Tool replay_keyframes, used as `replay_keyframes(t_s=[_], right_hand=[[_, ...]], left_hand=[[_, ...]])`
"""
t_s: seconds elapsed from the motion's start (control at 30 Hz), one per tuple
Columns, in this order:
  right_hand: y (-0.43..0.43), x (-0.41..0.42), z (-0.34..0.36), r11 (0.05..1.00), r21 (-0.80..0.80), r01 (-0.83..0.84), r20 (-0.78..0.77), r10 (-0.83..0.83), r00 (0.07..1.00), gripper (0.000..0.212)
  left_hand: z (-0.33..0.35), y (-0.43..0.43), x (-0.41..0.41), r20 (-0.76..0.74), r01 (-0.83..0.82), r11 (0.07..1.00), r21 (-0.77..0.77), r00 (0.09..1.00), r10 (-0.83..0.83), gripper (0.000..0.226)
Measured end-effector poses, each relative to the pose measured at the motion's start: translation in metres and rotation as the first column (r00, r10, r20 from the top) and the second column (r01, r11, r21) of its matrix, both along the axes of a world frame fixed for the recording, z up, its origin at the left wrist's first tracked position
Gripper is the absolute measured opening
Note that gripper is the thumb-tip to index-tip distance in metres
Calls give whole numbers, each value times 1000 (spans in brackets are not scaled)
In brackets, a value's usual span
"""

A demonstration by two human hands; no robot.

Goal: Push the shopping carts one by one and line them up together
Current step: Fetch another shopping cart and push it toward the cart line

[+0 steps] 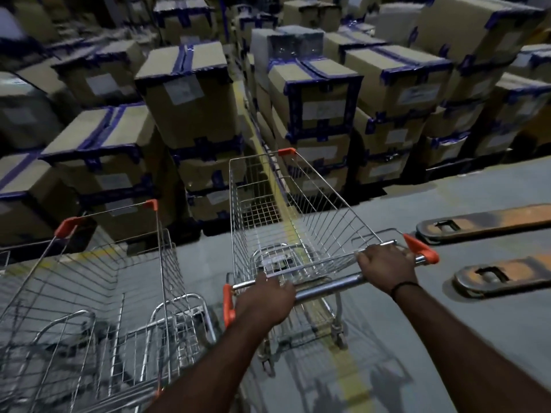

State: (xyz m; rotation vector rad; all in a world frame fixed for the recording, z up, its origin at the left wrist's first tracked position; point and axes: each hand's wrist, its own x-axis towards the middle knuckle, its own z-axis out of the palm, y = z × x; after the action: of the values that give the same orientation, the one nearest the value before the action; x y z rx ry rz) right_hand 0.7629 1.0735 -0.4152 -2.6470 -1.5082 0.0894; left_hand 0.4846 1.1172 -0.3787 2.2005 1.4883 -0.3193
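Hands grip the chrome handle bar [328, 287] of a wire shopping cart [238, 210] that stands on a grey warehouse floor [477, 338], seen from above and behind by the person holding it. The left hand [264, 299] curls its fingers over the bar near the orange cap at its left end. The right hand [386, 268] wraps the bar near the orange cap at its right end; a dark band [404, 286] circles that wrist. Both forearms reach in from the bottom of the view.

The held cart sits in the middle of the floor, its basket empty, its nose pointing at the stacks ahead. A yellow line [348, 368] painted on the floor runs under it, from the near side toward the boxes.

A second cart [74, 281] of the same kind, with orange corner caps, stands just beside it to the left, apart from it and facing the same way. More nested wire frames show behind its basket, blurred.

Cardboard boxes [190, 93] sealed with blue tape and bearing white labels are stacked in rows across the far side of the floor. At the right side, two flat orange forks [489, 222] of a pallet jack lie on the floor, well apart from the carts.
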Motion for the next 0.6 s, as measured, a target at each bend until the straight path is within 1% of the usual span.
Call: replay_keyframes(t_s=[0.03, 0.13, 0.2, 0.27, 0.33, 0.4, 0.5, 0.57, 0.6], right_hand=[[7, 0, 0, 1000, -12, -9, 4, 9, 1000, 47], [21, -6, -3, 998, -35, -46, 2, 46, 999, 57], [27, -8, -2, 997, -21, -80, -22, 79, 997, 65], [29, -5, 2, 991, -25, -131, -34, 131, 991, 70], [28, 0, 8, 979, -48, -197, -53, 194, 980, 63], [25, 7, 12, 964, -39, -264, -117, 258, 959, 52], [20, 20, 13, 945, -7, -328, -199, 321, 926, 54], [17, 26, 14, 934, -9, -358, -192, 350, 917, 54], [15, 27, 15, 928, -17, -373, -177, 364, 914, 52]], left_hand=[[2, 5, -1, 3, -11, 1000, 9, 1000, 11, 47], [16, 9, -2, -34, 25, 999, 32, 999, -24, 41], [20, 11, -2, -15, -12, 999, 51, 1000, 13, 38], [22, 12, 2, -14, -56, 997, 58, 998, 57, 41], [17, 12, 5, -17, -51, 996, 73, 998, 52, 43], [12, 11, 8, 15, -113, 990, 83, 994, 112, 47], [2, 10, 14, 43, -198, 968, 154, 980, 193, 54], [2, 4, 20, 49, -269, 944, 191, 963, 265, 66], [1, 1, 23, 40, -284, 937, 203, 958, 282, 68]])
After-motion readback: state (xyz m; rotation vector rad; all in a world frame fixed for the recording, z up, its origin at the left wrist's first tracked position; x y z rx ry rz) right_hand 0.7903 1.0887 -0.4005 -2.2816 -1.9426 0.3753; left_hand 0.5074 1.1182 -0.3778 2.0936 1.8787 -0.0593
